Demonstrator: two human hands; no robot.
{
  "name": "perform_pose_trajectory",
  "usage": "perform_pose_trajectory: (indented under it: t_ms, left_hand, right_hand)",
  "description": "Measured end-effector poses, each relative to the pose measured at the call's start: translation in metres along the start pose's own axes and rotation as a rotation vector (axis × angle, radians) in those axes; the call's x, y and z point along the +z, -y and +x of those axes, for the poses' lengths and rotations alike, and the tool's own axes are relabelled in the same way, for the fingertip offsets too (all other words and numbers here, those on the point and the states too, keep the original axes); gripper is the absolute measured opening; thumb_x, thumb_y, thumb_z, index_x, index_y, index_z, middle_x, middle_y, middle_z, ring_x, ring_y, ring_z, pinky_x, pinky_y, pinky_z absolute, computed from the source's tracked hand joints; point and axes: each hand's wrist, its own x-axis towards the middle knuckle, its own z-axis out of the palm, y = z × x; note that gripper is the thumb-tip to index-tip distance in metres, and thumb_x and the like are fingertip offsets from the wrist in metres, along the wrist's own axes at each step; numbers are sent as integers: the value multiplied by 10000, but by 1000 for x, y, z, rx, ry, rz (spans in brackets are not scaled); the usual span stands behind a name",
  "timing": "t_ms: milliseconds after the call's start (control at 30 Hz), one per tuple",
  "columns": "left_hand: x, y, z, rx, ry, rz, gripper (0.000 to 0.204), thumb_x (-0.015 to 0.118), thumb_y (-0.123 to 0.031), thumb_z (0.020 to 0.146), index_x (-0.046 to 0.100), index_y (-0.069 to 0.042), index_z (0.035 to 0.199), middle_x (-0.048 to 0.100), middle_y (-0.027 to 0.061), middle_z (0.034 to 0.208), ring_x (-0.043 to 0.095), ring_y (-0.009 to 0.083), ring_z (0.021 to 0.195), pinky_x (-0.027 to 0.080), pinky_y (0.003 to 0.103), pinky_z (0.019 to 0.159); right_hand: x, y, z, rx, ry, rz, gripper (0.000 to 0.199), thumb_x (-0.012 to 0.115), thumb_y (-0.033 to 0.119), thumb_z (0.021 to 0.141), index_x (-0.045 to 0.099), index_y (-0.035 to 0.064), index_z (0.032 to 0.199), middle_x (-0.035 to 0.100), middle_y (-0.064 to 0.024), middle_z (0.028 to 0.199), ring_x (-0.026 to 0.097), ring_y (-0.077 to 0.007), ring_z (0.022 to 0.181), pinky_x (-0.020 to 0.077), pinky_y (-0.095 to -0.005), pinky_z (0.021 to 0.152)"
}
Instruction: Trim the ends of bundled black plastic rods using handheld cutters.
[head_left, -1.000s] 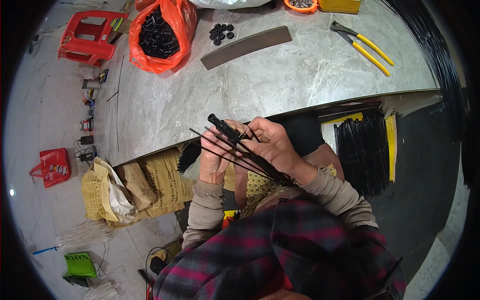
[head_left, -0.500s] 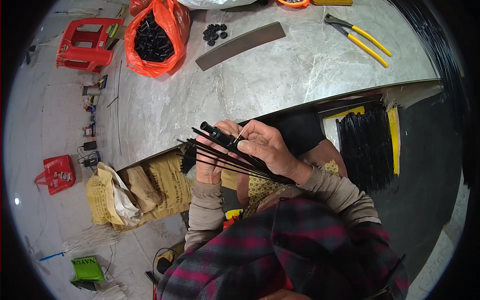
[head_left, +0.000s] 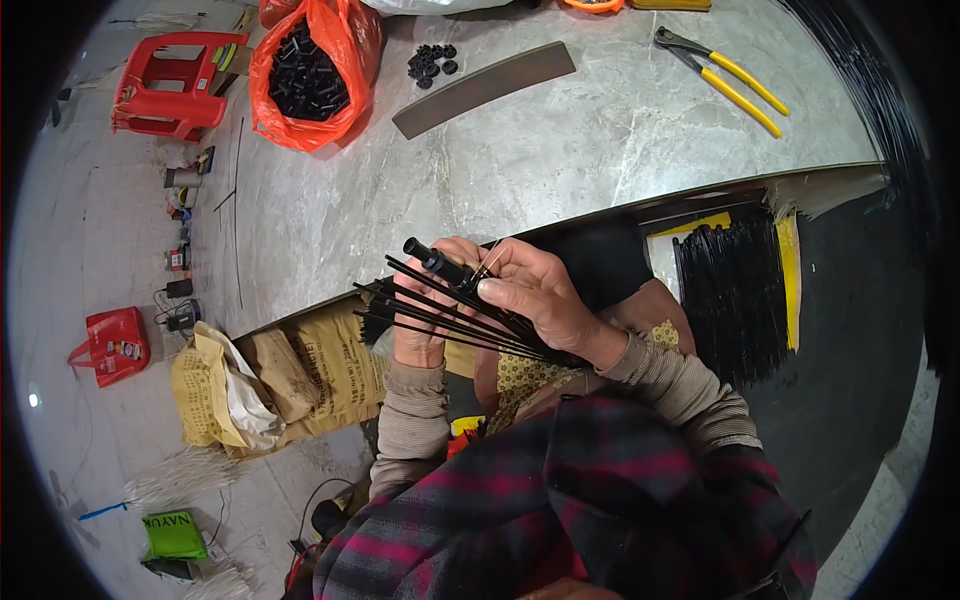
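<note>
Just off the table's near edge, my left hand (head_left: 420, 335) is closed around a black plastic tube (head_left: 435, 260), its fingers behind it. Thin black rods (head_left: 440, 316) fan out below the tube, their free ends pointing left across my left wrist. My right hand (head_left: 540, 300) meets the lower end of the tube, thumb and forefinger pinched together. A fine wire (head_left: 489, 262) sticks up from that pinch. The rods run on under my right hand, and their joint with the tube is mostly hidden by the fingers.
On the grey table (head_left: 520, 170) lie yellow-handled cutters (head_left: 735, 85), a curved dark strip (head_left: 485, 90), small black caps (head_left: 430, 65) and a red bag (head_left: 345, 130) of black tube pieces. Black rods (head_left: 735, 300) lie bundled at right. Paper sacks (head_left: 330, 375) stand below left.
The tube and both hands have shifted very slightly. The wire at my right fingertips sits at a somewhat different angle. Both hands keep their hold.
</note>
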Motion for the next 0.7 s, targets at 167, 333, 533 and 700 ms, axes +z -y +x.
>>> perform_pose_trajectory:
  t_ms: [167,333,533,700]
  left_hand:
    - [5,-2,-1,-58,-105,104,192,720,-147,818,598,-19,890,586,97,833,549,249,826,525,380,768]
    - [7,-4,0,-74,-76,-10,157,691,-102,829,614,0,921,598,115,878,580,261,882,542,382,816]
    - [2,-2,-3,-94,-97,-153,288,801,-57,736,640,10,966,603,128,935,617,249,892,576,340,777]
    - [-1,-3,-1,-114,-16,-91,320,800,-84,778,607,41,1000,580,130,1018,615,182,883,546,247,698]
  right_hand:
    - [-2,-4,0,21,-39,-15,125,607,97,959,544,12,1026,600,-16,948,568,-45,865,473,-214,758]
    - [-1,-2,0,7,-35,-11,118,598,89,964,539,13,1034,598,-10,931,557,-38,847,468,-212,744]
    - [-8,-5,3,55,17,29,111,585,89,981,539,12,1047,633,-39,956,605,-68,873,489,-211,753]
    - [-10,2,2,91,27,48,141,587,105,986,536,5,1071,649,-58,952,630,-87,857,508,-220,740]
